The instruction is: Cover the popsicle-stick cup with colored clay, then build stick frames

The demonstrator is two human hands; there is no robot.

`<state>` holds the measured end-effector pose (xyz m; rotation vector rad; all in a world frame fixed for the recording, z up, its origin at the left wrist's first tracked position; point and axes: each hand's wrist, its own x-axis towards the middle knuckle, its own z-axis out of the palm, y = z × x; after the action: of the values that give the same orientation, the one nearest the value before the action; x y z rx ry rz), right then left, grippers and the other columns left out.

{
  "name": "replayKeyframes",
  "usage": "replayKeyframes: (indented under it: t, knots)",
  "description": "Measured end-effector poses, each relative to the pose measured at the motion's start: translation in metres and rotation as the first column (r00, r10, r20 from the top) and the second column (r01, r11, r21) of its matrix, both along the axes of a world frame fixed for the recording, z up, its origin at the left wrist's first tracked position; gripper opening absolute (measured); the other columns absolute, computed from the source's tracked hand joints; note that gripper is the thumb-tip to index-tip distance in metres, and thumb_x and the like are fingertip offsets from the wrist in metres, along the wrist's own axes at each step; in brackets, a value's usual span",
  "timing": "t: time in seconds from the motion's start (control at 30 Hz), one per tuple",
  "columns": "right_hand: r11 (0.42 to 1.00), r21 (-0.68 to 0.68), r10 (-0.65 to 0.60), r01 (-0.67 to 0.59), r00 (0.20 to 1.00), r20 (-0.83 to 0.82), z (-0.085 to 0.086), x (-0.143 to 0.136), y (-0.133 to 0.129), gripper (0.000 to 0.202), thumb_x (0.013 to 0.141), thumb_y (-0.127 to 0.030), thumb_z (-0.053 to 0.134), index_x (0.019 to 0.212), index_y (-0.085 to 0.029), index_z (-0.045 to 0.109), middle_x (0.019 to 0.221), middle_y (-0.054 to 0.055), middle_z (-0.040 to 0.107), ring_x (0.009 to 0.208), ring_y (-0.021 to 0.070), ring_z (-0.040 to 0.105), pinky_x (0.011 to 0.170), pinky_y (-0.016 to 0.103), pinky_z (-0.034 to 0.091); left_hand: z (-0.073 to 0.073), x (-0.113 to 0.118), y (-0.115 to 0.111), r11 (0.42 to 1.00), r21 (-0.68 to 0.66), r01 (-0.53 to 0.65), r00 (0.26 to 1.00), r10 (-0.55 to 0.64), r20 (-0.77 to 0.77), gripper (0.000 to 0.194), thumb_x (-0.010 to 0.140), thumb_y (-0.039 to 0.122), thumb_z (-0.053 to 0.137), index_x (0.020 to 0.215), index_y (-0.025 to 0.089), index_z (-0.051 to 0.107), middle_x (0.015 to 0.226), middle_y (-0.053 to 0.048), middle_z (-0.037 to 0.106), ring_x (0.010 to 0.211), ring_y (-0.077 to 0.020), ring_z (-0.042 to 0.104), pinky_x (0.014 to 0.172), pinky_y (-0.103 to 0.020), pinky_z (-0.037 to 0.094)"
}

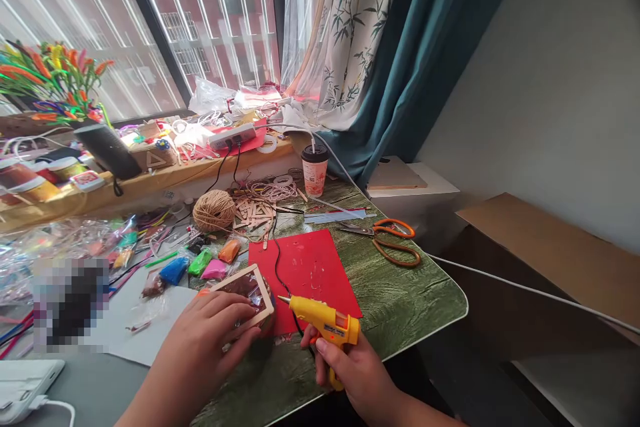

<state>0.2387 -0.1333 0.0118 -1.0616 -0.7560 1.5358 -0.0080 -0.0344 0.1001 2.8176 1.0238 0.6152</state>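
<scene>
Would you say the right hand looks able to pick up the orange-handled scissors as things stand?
Probably not: the way to the scissors looks free, but the right hand holds the glue gun.

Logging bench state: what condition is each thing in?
Hot glue gun: in right hand, red light showing
Wooden frame: in left hand
Orange-handled scissors: handles spread
Paper cup: upright, lidded, straw inserted
Twine ball: wound
Power strip: two black plugs inserted
Teal curtain: gathered aside

Included, on the desk, a lidded cup with a straw, a ball of twine and orange-handled scissors; comprised, along the windowsill, a black cylinder, a white power strip and bright artificial flowers; showed, behind, a teal curtain.
</scene>
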Motion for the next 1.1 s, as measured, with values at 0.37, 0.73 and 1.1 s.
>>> replayKeyframes:
  t: [0.37, 0.73, 1.1]
  knots:
    - [0.999, -0.023, 0.046, -0.045, 0.998, 0.046, 0.003, 0.001, -0.005, 0.051, 0.083, -0.067, 0.079, 0.092, -0.018, 0.073, 0.055, -0.005, 0.059, 0.046, 0.0124, 0.053, 0.051, 0.026, 0.045, -0.005, 0.006, -0.007, 0.999, -0.021, -0.043, 0.995, 0.045, 0.089, 0.014, 0.103, 0.034, 0.062, 0.104, 0.030, 0.076, 0.115, -0.004, 0.085, 0.103, -0.0253, 0.081, 0.084, -0.034, 0.065]
    - [0.999, -0.053, 0.012, -0.009, 0.998, 0.059, 0.001, -0.005, -0.005, 0.050, 0.080, -0.065, 0.083, 0.091, -0.017, 0.070, 0.074, -0.001, 0.068, 0.046, 0.0084, 0.052, 0.047, 0.023, 0.043, -0.002, 0.007, -0.006, 1.000, 0.007, 0.015, 0.998, -0.015, 0.067, 0.009, 0.102, 0.031, 0.067, 0.108, 0.029, 0.073, 0.111, -0.004, 0.084, 0.100, -0.0247, 0.079, 0.085, -0.036, 0.063]
    - [0.996, -0.040, 0.087, -0.084, 0.994, 0.068, -0.005, 0.000, -0.003, 0.052, 0.084, -0.066, 0.079, 0.096, -0.018, 0.065, 0.069, -0.003, 0.063, 0.046, 0.0081, 0.048, 0.049, 0.024, 0.043, -0.001, 0.016, -0.007, 0.999, 0.055, -0.003, 0.992, -0.004, 0.122, 0.012, 0.103, 0.029, 0.062, 0.094, 0.026, 0.068, 0.104, -0.004, 0.083, 0.095, -0.0208, 0.080, 0.078, -0.031, 0.064]
